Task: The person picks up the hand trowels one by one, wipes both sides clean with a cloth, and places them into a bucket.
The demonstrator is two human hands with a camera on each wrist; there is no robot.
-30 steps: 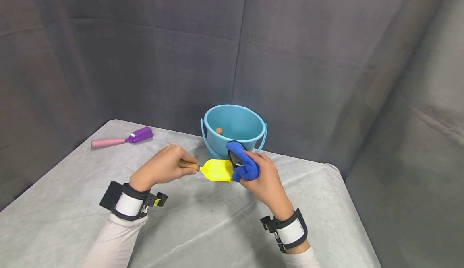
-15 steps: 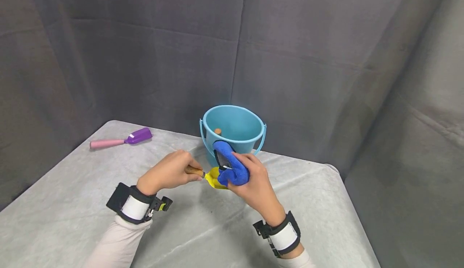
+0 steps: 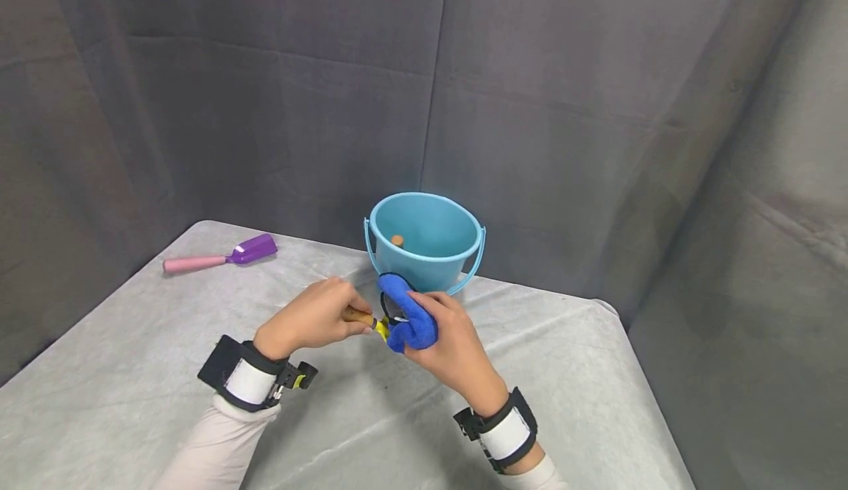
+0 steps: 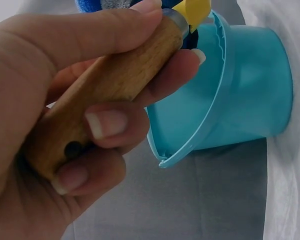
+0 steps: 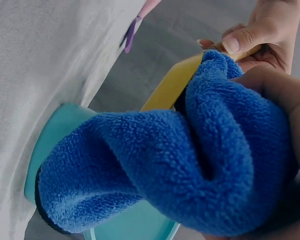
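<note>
My left hand grips the wooden handle of a small yellow scoop, held above the table in front of the bucket. My right hand holds a bunched blue cloth wrapped over the scoop's yellow blade, so only a sliver of yellow shows in the head view. In the right wrist view the blue cloth fills most of the frame. The two hands almost meet over the scoop.
A light blue bucket with a bail handle stands just behind the hands, with a small tan object inside. A purple scoop with a pink handle lies at the far left. Grey cloth covers the table; its right edge drops off.
The right hand has slid the blue cloth leftward along the yellow blade toward the handle, covering nearly all of it. Both hands have shifted slightly left and closer together.
</note>
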